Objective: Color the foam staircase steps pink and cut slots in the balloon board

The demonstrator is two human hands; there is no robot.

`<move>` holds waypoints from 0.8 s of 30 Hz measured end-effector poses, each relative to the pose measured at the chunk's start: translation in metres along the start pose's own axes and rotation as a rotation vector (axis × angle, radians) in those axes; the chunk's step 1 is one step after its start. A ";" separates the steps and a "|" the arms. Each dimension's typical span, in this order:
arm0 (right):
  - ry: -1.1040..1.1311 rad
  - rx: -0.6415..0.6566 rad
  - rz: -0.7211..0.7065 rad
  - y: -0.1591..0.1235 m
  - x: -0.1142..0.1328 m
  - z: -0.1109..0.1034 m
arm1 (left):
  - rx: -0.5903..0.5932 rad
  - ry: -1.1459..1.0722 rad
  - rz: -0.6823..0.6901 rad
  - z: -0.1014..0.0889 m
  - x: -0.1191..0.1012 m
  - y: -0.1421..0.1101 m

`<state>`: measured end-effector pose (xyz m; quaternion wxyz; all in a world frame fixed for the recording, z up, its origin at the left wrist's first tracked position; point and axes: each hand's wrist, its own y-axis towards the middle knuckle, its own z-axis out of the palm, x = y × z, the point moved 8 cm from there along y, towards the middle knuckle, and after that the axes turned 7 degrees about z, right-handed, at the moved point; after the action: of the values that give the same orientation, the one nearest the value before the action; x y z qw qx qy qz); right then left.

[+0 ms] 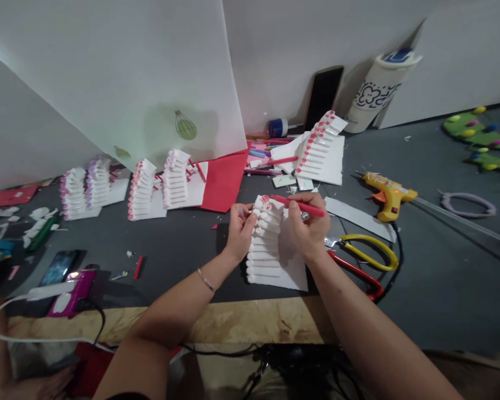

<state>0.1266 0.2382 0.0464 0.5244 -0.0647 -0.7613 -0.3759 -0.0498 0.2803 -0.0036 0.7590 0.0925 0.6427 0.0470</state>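
Observation:
A white card (294,272) lies near the table's front edge, bearing a row of cotton swabs (263,248) with white tips along its left side. My left hand (240,229) pinches the card's row at its upper left, fingers closed on the swab tips. In my right hand (310,226) is a red marker (312,209), its tip against the top swabs, where red marks show. The lower tips are plain white. My right hand partly covers the card's upper right.
Similar swab cards stand behind, with pink-red (141,191) or purple tips. Right of my hands lie scissors (370,253) with yellow and red handles, a yellow glue gun (387,194) and a white strip. A tumbler (377,94) stands at the back. At left, another person's hand shows below a phone.

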 end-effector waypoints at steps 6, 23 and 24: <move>-0.002 -0.008 -0.013 -0.001 0.002 -0.001 | -0.006 -0.026 -0.024 0.000 0.001 0.000; 0.029 0.016 0.057 -0.001 -0.004 0.001 | 0.000 -0.016 -0.012 0.000 0.002 0.000; 0.039 0.013 0.069 -0.001 -0.005 0.000 | 0.000 -0.013 -0.015 0.000 0.002 0.000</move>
<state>0.1284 0.2392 0.0415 0.5521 -0.0803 -0.7507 -0.3538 -0.0493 0.2808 -0.0056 0.7636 0.0878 0.6384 0.0406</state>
